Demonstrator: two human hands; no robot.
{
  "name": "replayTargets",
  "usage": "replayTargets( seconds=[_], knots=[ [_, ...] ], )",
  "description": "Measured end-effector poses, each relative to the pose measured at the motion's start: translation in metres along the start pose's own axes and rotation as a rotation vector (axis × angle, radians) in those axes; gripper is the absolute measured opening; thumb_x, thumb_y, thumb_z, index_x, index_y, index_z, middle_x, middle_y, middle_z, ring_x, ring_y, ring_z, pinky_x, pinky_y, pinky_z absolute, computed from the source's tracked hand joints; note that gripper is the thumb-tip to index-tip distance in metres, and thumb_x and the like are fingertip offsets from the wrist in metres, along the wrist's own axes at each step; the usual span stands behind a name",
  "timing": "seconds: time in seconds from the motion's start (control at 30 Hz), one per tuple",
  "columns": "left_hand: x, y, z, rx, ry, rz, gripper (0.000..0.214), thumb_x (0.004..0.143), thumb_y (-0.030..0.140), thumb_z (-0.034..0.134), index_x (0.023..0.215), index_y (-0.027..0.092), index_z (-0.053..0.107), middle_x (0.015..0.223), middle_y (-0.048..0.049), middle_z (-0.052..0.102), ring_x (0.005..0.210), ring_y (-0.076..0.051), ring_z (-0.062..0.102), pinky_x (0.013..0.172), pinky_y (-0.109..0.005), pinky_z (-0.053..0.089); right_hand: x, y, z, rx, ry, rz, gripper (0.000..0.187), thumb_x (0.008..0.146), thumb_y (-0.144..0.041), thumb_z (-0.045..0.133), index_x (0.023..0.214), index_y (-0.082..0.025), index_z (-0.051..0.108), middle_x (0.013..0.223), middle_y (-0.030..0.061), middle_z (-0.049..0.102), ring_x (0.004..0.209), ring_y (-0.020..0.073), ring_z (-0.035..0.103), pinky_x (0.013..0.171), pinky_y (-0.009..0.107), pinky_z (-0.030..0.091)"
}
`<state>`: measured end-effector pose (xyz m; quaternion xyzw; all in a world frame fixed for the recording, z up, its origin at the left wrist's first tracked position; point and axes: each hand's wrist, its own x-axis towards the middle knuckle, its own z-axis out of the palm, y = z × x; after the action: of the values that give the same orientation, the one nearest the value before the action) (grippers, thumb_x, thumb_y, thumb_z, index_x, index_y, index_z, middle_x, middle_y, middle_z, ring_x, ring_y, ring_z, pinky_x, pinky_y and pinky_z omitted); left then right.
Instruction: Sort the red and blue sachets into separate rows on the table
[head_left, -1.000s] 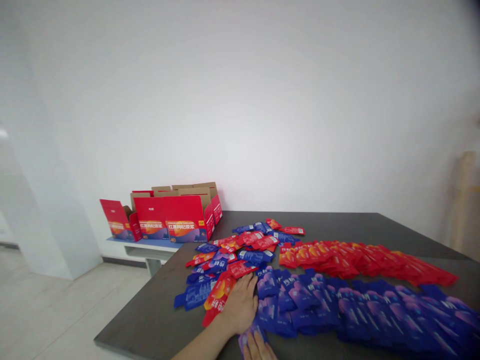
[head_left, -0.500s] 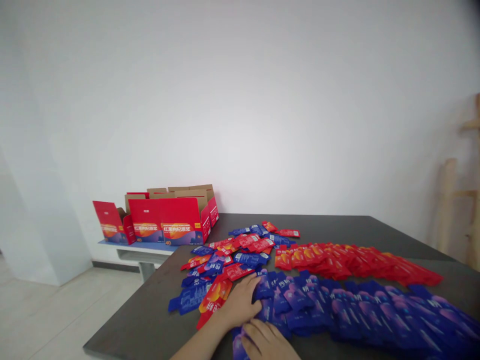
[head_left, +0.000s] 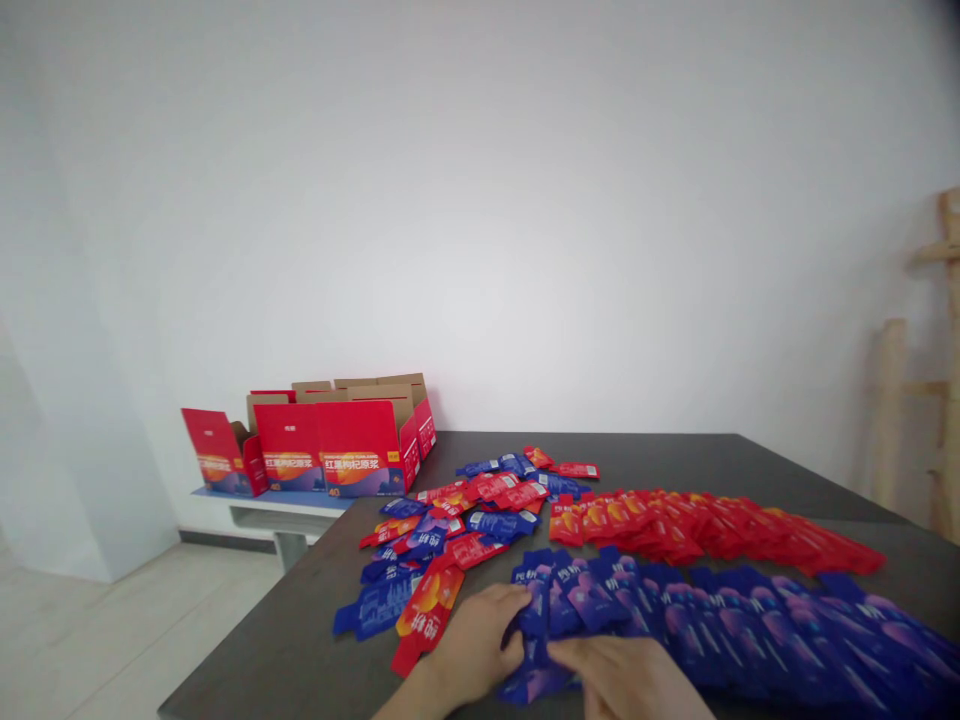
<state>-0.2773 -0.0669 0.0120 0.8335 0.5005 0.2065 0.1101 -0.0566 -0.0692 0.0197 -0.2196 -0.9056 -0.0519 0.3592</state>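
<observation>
My left hand point(head_left: 484, 640) rests at the left end of a row of overlapping blue pouches point(head_left: 720, 630). Its fingers and thumb are apart and touch the left edge of the end blue pouch point(head_left: 536, 610). My right hand point(head_left: 622, 675) lies over the near side of that end, index finger stretched onto a pouch and the other fingers partly hidden beneath. Just left of my left hand is a red pouch point(head_left: 431, 605) with an orange print. Beyond it spreads a loose pile of mixed red and blue pouches point(head_left: 472, 548).
Behind the blue row runs a row of overlapping red pouches point(head_left: 705, 525). All lie on a dark table point(head_left: 255, 640). Open red cartons point(head_left: 360, 440) stand on a lower blue-topped surface point(head_left: 300, 495) at the left. A wooden frame point(head_left: 949, 350) is at the right wall.
My right hand has moved right, from the near-left corner of the blue row onto its pouches. The left hand has shifted slightly nearer. The end blue pouches now lie more in line.
</observation>
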Motion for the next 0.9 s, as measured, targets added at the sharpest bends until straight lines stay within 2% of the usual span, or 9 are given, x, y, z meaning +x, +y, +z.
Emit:
replayTargets(
  seconds=[0.1, 0.17, 0.23, 0.3, 0.43, 0.5, 0.6, 0.7, 0.9],
  knots=[
    [-0.005, 0.012, 0.016, -0.032, 0.064, -0.058, 0.057, 0.072, 0.019, 0.054, 0.129, 0.024, 0.048, 0.133, -0.0055, 0.051, 0.12, -0.021, 0.047, 0.106, -0.035, 0.036, 0.019, 0.02, -0.043, -0.036, 0.007, 0.143, 0.042, 0.078, -0.006, 0.039, 0.109, -0.024, 0.063, 0.094, -0.0002, 0.073, 0.079, 0.0111, 0.068, 0.073, 0.018, 0.052],
    [-0.002, 0.023, 0.026, -0.031, 0.102, -0.083, 0.054, 0.071, 0.019, 0.056, 0.124, 0.023, 0.051, 0.128, -0.0059, 0.052, 0.116, -0.021, 0.048, 0.103, -0.034, 0.038, 0.033, 0.032, -0.047, -0.138, 0.04, 0.153, 0.042, 0.08, -0.007, 0.037, 0.111, -0.021, 0.062, 0.098, 0.0036, 0.073, 0.083, 0.0129, 0.068, 0.075, 0.021, 0.052],
    [0.002, 0.031, 0.031, -0.018, 0.116, -0.078, 0.049, 0.071, 0.019, 0.056, 0.12, 0.024, 0.054, 0.122, -0.0055, 0.054, 0.111, -0.021, 0.05, 0.099, -0.032, 0.041, 0.042, 0.04, -0.031, -0.273, 0.044, 0.112, 0.043, 0.079, -0.006, 0.038, 0.113, -0.017, 0.062, 0.104, 0.0073, 0.071, 0.089, 0.0153, 0.067, 0.077, 0.024, 0.053],
    [0.003, 0.033, 0.032, 0.002, 0.109, -0.051, 0.045, 0.073, 0.02, 0.055, 0.117, 0.024, 0.054, 0.118, -0.0051, 0.055, 0.108, -0.02, 0.051, 0.097, -0.032, 0.042, 0.042, 0.044, 0.0, -0.391, 0.013, 0.065, 0.042, 0.075, -0.004, 0.042, 0.11, -0.014, 0.063, 0.104, 0.01, 0.071, 0.093, 0.0177, 0.066, 0.079, 0.026, 0.052],
    [-0.008, 0.02, 0.026, 0.017, 0.008, 0.0, 0.051, 0.069, 0.026, 0.063, 0.119, 0.024, 0.052, 0.119, -0.0057, 0.054, 0.109, -0.023, 0.05, 0.097, -0.033, 0.042, 0.014, 0.038, 0.066, -0.461, -0.092, 0.062, 0.039, 0.072, -0.005, 0.048, 0.108, -0.01, 0.065, 0.107, 0.0144, 0.069, 0.098, 0.0228, 0.064, 0.084, 0.033, 0.049],
    [-0.018, 0.012, 0.021, 0.01, -0.043, 0.0, 0.057, 0.065, 0.027, 0.067, 0.12, 0.025, 0.05, 0.124, -0.0059, 0.051, 0.112, -0.024, 0.048, 0.099, -0.034, 0.04, 0.0, 0.032, 0.083, -0.439, -0.122, 0.048, 0.04, 0.076, -0.011, 0.049, 0.113, -0.009, 0.062, 0.112, 0.0151, 0.067, 0.1, 0.0245, 0.062, 0.085, 0.037, 0.047],
    [-0.026, 0.008, 0.015, -0.035, -0.023, -0.054, 0.055, 0.065, 0.018, 0.064, 0.117, 0.025, 0.048, 0.128, -0.0058, 0.046, 0.115, -0.023, 0.046, 0.1, -0.033, 0.039, -0.007, 0.023, 0.081, -0.369, -0.14, 0.078, 0.041, 0.08, -0.029, 0.055, 0.115, -0.01, 0.06, 0.113, 0.0149, 0.066, 0.1, 0.0259, 0.06, 0.087, 0.039, 0.045],
    [-0.022, 0.015, 0.016, -0.117, 0.044, -0.125, 0.04, 0.069, 0.013, 0.059, 0.106, 0.023, 0.046, 0.118, -0.0055, 0.049, 0.106, -0.02, 0.049, 0.093, -0.031, 0.042, 0.002, 0.018, 0.067, -0.303, -0.157, 0.1, 0.052, 0.079, -0.047, 0.058, 0.116, -0.01, 0.06, 0.121, 0.0161, 0.061, 0.114, 0.0299, 0.052, 0.097, 0.042, 0.038],
    [-0.016, 0.022, 0.014, -0.146, 0.058, -0.146, 0.03, 0.068, 0.016, 0.065, 0.088, 0.022, 0.044, 0.103, -0.0019, 0.051, 0.092, -0.017, 0.051, 0.081, -0.027, 0.043, 0.01, 0.02, 0.068, -0.264, -0.302, 0.134, 0.062, 0.079, -0.054, 0.058, 0.127, -0.015, 0.053, 0.118, 0.0151, 0.061, 0.111, 0.0305, 0.053, 0.093, 0.045, 0.04]
  ],
)
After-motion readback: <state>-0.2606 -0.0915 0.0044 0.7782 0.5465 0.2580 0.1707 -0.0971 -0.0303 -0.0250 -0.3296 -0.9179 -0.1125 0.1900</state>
